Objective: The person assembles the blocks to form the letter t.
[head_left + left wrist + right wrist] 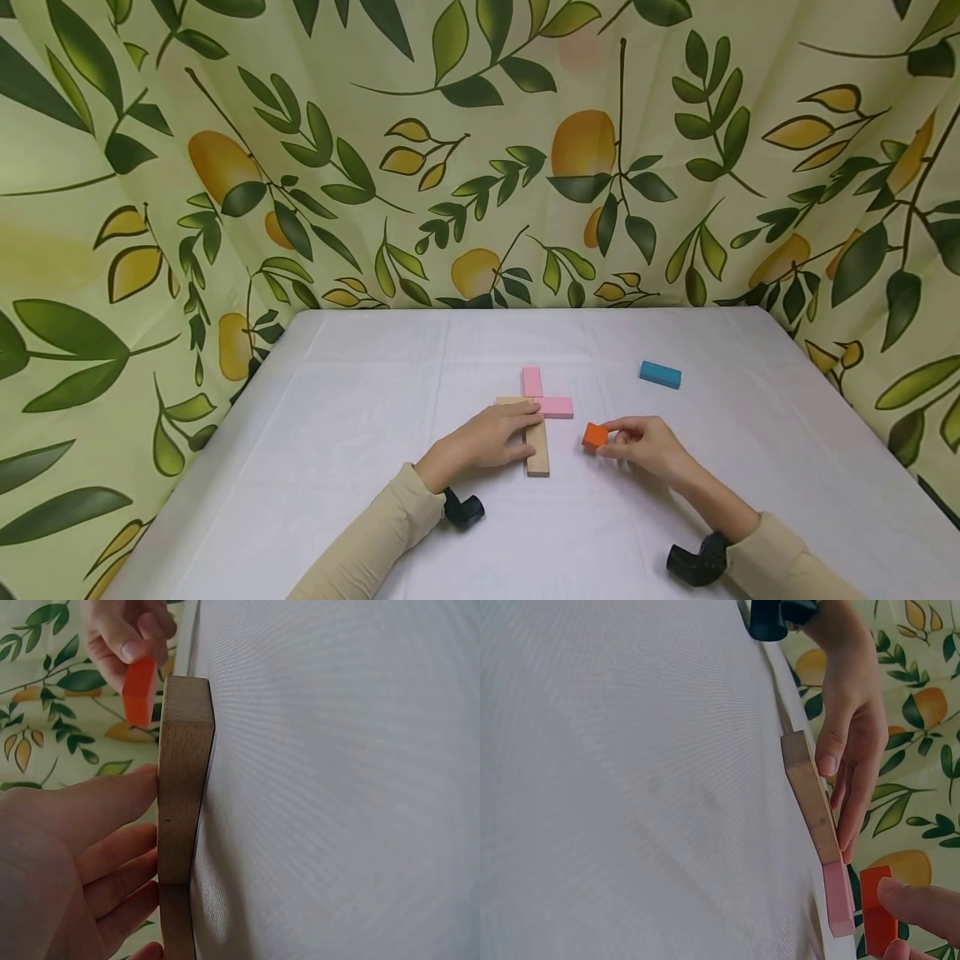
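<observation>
- The step in hand, I judge, is guiding the orange block [596, 436] while the others are steadied. It sits at about 4 o'clock from the middle of a flat cross of blocks, apparently lifted off the table [360, 358].
- The right hand [647, 446] pinches that block between thumb and fingers. A pinch on opposite flat faces should hold best; the block looks tilted, so levelling it before any contact would help.
- The left hand [487, 435] rests over the cross without gripping — its fingers lightly bent, near one another, thumb set apart, tips touching the near wooden block [537, 458] at 6 o'clock and the side wooden block [510, 401] at 9 o'clock.
- Light, straight-down pressure is wise there: sideways drag could part the joints or make pieces skid on the cloth.
- Mind the side pink block [557, 407] at 3 o'clock; it lies near the orange one and could be knocked.
- The wood is pale and bare, with visible grain and crisp edges. The far pink block [532, 382], at 12 o'clock, looks smooth and evenly coloured.
- The blue block [661, 374], an oblong bar, lies well apart between 2 and 3 o'clock — untouched, on finely woven white fabric.
</observation>
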Demonstrator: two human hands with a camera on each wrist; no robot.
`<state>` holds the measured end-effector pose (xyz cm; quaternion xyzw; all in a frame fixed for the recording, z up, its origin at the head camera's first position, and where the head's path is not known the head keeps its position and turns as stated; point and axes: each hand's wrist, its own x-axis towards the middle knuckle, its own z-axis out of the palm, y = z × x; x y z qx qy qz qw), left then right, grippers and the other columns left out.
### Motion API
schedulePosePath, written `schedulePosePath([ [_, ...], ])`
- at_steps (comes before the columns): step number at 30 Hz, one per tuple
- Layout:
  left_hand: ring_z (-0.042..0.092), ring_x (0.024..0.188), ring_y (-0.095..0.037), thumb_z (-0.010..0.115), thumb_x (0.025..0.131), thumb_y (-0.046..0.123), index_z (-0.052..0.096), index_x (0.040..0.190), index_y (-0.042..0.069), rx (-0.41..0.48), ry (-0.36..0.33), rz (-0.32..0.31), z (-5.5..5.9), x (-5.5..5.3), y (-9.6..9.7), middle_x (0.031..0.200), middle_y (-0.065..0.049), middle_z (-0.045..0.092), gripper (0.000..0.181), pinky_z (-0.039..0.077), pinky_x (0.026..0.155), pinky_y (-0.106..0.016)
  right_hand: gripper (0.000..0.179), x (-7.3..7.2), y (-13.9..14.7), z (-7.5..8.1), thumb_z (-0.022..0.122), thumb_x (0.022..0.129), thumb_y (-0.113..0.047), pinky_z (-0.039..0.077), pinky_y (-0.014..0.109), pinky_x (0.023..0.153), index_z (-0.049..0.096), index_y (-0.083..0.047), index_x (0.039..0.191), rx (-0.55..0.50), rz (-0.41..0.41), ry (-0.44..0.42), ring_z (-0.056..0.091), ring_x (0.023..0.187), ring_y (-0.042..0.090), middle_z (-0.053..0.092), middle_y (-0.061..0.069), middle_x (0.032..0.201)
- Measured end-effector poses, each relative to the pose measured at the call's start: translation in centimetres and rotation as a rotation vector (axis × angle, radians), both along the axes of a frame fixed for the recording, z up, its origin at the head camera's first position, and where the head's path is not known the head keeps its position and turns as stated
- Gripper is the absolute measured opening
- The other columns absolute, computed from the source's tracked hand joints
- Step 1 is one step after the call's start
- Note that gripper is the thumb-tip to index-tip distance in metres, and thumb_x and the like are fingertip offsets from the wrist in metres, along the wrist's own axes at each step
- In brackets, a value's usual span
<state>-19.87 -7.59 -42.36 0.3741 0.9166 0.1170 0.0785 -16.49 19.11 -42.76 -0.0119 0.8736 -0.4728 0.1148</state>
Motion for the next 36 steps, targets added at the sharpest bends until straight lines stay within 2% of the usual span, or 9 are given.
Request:
schedulePosePath([
  [12,0.036,0.146,-0.016,0.057,0.096,0.033,0.048,0.143,0.014,-0.003,0.026,-0.013,-0.1,-0.1,0.0,0.154,0.0,0.042,0.051,0.031,0.12,-0.035,0.045,0.6,-0.7,0.2,0.079,0.078,-0.016,0.035,0.019,0.051,0.066,0.005,0.116,-0.01,-0.005,-0.002,0.044,0.062,0.01,0.052,-0.002,0.065],
  [21,0.037,0.145,-0.016,0.056,0.096,0.036,0.048,0.143,0.014,-0.043,0.06,-0.018,0.2,0.1,0.1,0.154,0.0,0.043,0.052,0.032,0.12,-0.034,0.043,1.2,-1.4,0.2,0.079,0.077,-0.014,0.036,0.018,0.05,0.067,0.005,0.114,-0.024,-0.007,0.002,0.045,0.061,0.01,0.052,-0.001,0.065],
  [32,0.04,0.143,-0.017,0.058,0.096,0.034,0.051,0.141,0.012,-0.028,0.103,-0.029,0.5,0.4,0.0,0.152,-0.002,0.045,0.051,0.035,0.118,-0.035,0.041,1.6,-1.7,0.0,0.078,0.077,-0.011,0.036,0.018,0.05,0.067,0.006,0.113,-0.038,0.027,0.005,0.044,0.059,0.008,0.052,-0.003,0.063],
  [36,0.04,0.144,-0.017,0.057,0.096,0.035,0.049,0.142,0.012,-0.028,0.083,-0.027,0.5,0.3,0.1,0.153,-0.002,0.043,0.052,0.035,0.118,-0.035,0.041,1.8,-1.9,0.0,0.078,0.077,-0.011,0.035,0.018,0.049,0.067,0.006,0.113,-0.039,0.038,0.001,0.044,0.058,0.009,0.052,-0.002,0.063],
])
